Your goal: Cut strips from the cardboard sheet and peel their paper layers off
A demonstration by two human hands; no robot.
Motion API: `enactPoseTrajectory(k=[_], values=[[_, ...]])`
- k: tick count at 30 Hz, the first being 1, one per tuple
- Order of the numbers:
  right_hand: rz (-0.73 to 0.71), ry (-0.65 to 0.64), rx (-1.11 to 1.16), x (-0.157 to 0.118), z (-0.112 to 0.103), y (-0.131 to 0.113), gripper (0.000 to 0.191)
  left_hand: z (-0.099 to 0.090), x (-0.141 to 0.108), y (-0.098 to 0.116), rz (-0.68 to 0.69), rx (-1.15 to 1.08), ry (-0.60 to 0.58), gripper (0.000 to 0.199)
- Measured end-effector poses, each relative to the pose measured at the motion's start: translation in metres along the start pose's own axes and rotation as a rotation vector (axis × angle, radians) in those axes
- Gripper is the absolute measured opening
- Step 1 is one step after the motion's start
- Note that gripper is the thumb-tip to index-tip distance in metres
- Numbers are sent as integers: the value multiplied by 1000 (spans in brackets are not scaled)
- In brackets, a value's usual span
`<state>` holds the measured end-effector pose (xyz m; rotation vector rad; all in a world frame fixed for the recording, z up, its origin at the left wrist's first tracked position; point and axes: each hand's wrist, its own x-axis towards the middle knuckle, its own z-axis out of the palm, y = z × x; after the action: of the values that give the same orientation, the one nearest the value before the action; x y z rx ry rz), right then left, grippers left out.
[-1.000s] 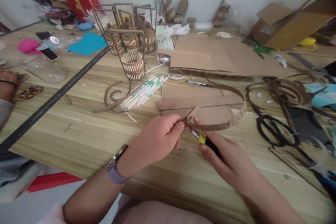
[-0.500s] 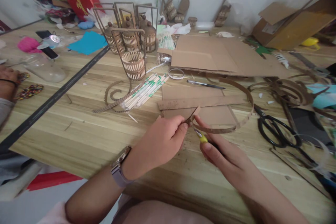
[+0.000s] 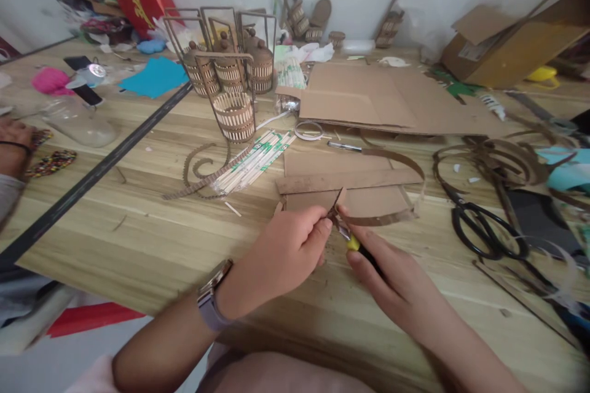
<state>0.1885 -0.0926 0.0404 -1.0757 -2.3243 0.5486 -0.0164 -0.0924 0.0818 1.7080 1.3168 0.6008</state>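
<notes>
Above the table's near half, my left hand [image 3: 295, 239] pinches the end of a long brown cardboard strip [image 3: 385, 220], which loops away to the right. My right hand [image 3: 391, 276] is wrapped round a utility knife [image 3: 354, 242] with a yellow and black handle. Its metal end meets the strip right beside my left fingertips; the blade's edge is too small to make out. Under the loop lie a flat cardboard piece [image 3: 336, 164] and a wider cardboard strip [image 3: 318, 183] across it. Behind these rests a pen [image 3: 345, 146], partly covered by the loop.
Small lidded baskets [image 3: 228, 70] with tall handles and an unlidded basket [image 3: 234, 115] stand at back left. Wrapped sticks [image 3: 258, 159] lie before them. Black scissors [image 3: 488, 230] and curled strips [image 3: 507, 159] are at right, cardboard sheets [image 3: 359, 92] behind. Another person's hand [image 3: 16, 141] is far left.
The strip's loop has dropped lower and shrunk toward the left, now passing over the pen. My right hand and the knife have shifted slightly left; my left hand has barely moved.
</notes>
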Motion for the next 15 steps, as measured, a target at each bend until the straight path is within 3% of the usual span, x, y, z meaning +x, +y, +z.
enactPoseTrajectory(k=[6,15], values=[[-19,70,-128,-3,2,0,56,-1,0,-1,27,-61,-24,34],[-67,79,-145,-2,-1,-3,61,-4,-2,1,53,-30,-29,31]])
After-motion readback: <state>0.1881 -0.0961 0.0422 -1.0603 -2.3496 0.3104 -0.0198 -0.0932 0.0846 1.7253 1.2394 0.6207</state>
